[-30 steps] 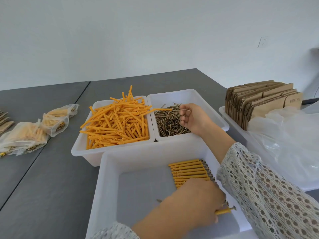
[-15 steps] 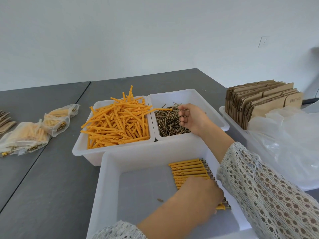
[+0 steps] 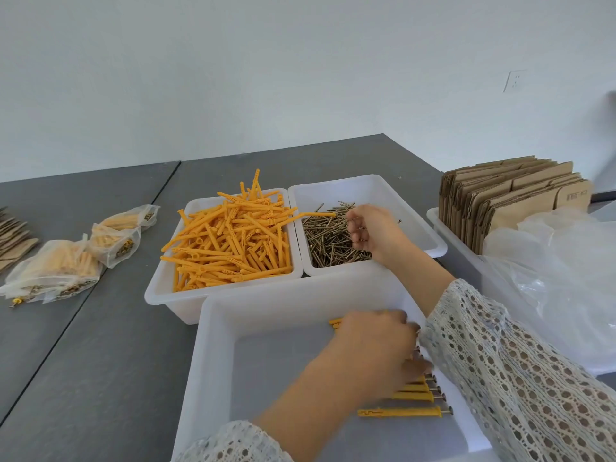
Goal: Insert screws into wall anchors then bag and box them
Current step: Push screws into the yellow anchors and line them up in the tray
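Bright even daylight, soft shadows

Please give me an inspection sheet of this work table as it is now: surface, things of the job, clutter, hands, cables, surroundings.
Surface: grey table, seam between two tops.
Job's things: tub of orange anchors; tub of screws; near tub with assembled anchors in a row; filled bags; flat cartons.
Clutter: loose plastic sheet.
Hands: right hand in the screw tub, fingers curled on screws; left hand over the row, grip hidden.
Cables: nothing seen.
Surroundings: white wall, socket.
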{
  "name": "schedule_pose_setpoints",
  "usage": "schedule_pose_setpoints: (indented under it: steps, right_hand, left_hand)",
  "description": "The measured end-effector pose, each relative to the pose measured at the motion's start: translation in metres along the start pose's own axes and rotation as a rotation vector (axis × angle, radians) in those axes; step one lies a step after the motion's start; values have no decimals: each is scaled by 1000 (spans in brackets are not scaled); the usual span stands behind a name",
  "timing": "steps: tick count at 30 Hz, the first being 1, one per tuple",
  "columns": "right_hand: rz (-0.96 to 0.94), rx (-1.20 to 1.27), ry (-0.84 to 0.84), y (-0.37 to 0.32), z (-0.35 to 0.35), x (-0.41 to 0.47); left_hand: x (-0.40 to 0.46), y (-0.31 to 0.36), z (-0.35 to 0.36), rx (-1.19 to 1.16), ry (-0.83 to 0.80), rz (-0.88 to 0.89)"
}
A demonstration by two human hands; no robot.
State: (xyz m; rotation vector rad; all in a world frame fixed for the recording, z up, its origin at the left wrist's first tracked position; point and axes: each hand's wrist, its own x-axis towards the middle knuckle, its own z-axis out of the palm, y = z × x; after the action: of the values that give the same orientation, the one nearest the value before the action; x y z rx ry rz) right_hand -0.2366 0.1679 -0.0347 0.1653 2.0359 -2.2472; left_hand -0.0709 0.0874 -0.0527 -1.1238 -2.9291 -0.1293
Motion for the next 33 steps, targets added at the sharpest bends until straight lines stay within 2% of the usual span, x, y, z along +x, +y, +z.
schedule_pose_setpoints:
  steps: [4, 6, 9, 11, 15, 18, 23, 27, 33]
  right_hand:
    - [-344, -622, 157, 12, -7, 4]
    - [-392, -812, 156, 17, -8, 5]
    - [-382, -947, 67, 19, -8, 5]
    - [-427, -1038, -19, 19, -7, 5]
    - [-433, -1206, -135, 20, -2, 5]
    - [-388, -1230, -181, 19, 0, 4]
    - [-359, -1171, -245, 18, -3, 3]
    - [-384, -1104, -226, 18, -2, 3]
    - [-381, -1001, -251, 17, -2, 1]
  left_hand:
    - [-2, -40, -19, -73, 237, -255]
    - [-10, -63, -24, -30, 364, -361]
    - [-22, -92, -27, 74, 464, -552]
    - [-30, -105, -27, 127, 435, -725]
    - [-40, -116, -23, 153, 224, -981]
    - [-41, -119, -21, 120, 142, -1020]
    - [-39, -122, -21, 38, 154, -982]
    - [-39, -125, -22, -83, 265, -960]
    - [-37, -125, -21, -22, 476, -965]
